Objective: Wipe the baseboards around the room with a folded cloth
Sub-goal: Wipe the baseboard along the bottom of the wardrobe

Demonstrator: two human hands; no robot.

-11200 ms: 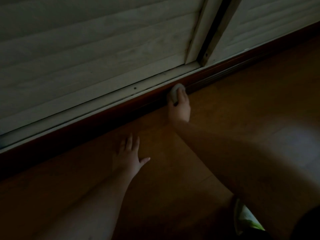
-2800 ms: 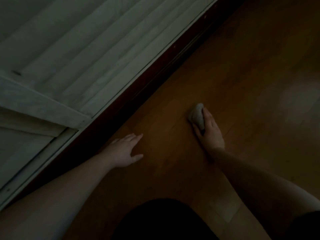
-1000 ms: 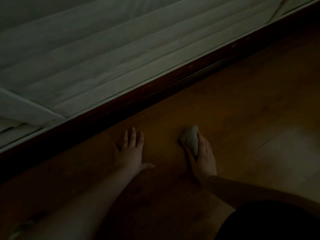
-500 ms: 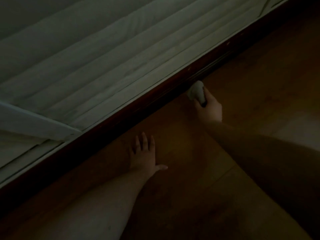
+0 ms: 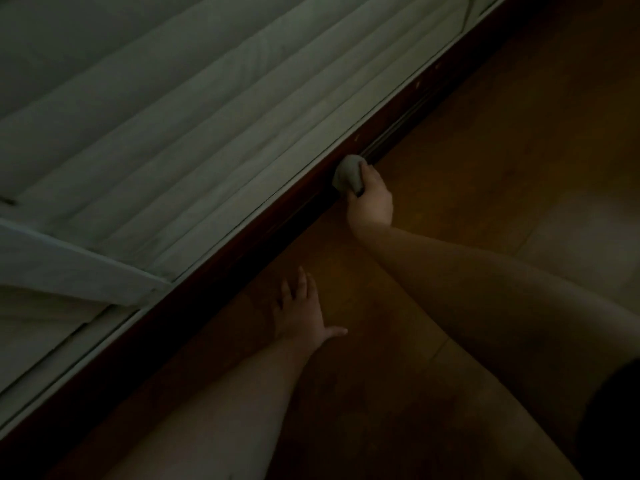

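The room is dim. A dark reddish-brown baseboard [image 5: 249,244] runs diagonally from lower left to upper right under pale louvred panels. My right hand [image 5: 370,202] is closed around a small bunched grey cloth [image 5: 348,173], which presses against the baseboard. My left hand [image 5: 299,311] lies flat on the wooden floor, fingers spread, a short way from the baseboard and nearer to me than the cloth.
Pale louvred door panels [image 5: 180,126] with a light frame fill the upper left. Orange-brown wooden floor [image 5: 485,150] spreads to the right, with a paler patch at the far right. Dark clothing shows at the bottom right corner.
My right hand has carried the cloth from the open floor up to the baseboard and now presses it there. My left hand stays planted on the floor.
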